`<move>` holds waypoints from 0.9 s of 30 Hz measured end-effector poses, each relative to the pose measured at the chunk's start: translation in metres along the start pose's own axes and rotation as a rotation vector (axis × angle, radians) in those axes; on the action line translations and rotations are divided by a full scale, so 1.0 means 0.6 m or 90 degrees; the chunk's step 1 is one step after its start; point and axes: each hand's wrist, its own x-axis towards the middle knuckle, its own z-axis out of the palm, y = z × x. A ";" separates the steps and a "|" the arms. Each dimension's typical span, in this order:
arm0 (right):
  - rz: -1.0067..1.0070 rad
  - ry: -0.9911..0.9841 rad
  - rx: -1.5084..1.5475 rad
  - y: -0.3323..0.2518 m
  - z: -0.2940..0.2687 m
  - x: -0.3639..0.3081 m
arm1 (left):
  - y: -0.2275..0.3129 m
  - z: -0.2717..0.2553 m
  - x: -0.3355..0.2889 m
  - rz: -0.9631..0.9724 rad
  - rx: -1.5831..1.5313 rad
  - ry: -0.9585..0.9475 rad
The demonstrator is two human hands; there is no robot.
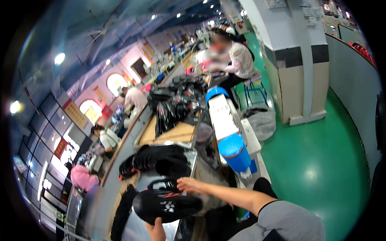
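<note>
A black piece that looks like a shoe upper (146, 207), with red and white markings, is tilted over a metal-topped bench. My left hand (156, 229) grips its near edge, the thumb and part of the hand showing and the other fingers hidden. Beyond its far edge, my right hand (189, 185) reaches in from the right with its fingers loosely apart; I see nothing held in it. Another black piece with white markings (163, 184) lies just behind, close to the right fingertips. A row of stacked black uppers (157, 158) sits farther back on the bench.
Black shaggy material (124, 213) lies along the bench's left side. Farther off is a heap of shiny black pieces (173, 106) on a brown board. A blue and white sewing machine (231, 146) stands to the right. Co-workers sit beyond, near a pillar (299, 68).
</note>
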 end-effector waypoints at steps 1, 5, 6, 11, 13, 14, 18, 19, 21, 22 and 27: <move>-0.011 -0.047 0.037 -0.015 0.021 -0.037 | -0.026 0.016 -0.012 0.077 -0.164 -0.037; 0.024 -0.135 0.036 -0.099 0.049 -0.235 | -0.160 0.093 -0.022 -0.221 -0.320 -0.195; 0.019 -0.078 -0.006 -0.094 0.030 -0.274 | -0.176 0.124 -0.017 -0.282 -0.309 -0.279; -0.031 0.231 -0.192 -0.074 -0.046 -0.410 | -0.239 0.239 0.044 -0.289 -0.202 -0.568; -0.031 0.346 -0.282 -0.055 -0.060 -0.452 | -0.266 0.279 0.076 -0.298 -0.214 -0.576; -0.058 0.391 -0.255 -0.046 -0.066 -0.466 | -0.289 0.296 0.093 -0.333 -0.264 -0.542; -0.075 0.441 -0.130 -0.016 -0.111 -0.504 | -0.394 0.365 0.185 -0.394 -0.313 -0.322; -0.059 0.460 -0.108 -0.010 -0.114 -0.508 | -0.423 0.384 0.206 -0.391 -0.312 -0.282; -0.009 0.434 -0.139 -0.025 -0.097 -0.501 | -0.475 0.432 0.248 -0.363 -0.272 -0.257; 0.008 0.383 -0.166 -0.033 -0.092 -0.491 | -0.506 0.452 0.267 -0.332 -0.242 -0.240; 0.077 0.335 -0.198 -0.068 -0.076 -0.436 | -0.585 0.543 0.339 -0.285 -0.130 -0.152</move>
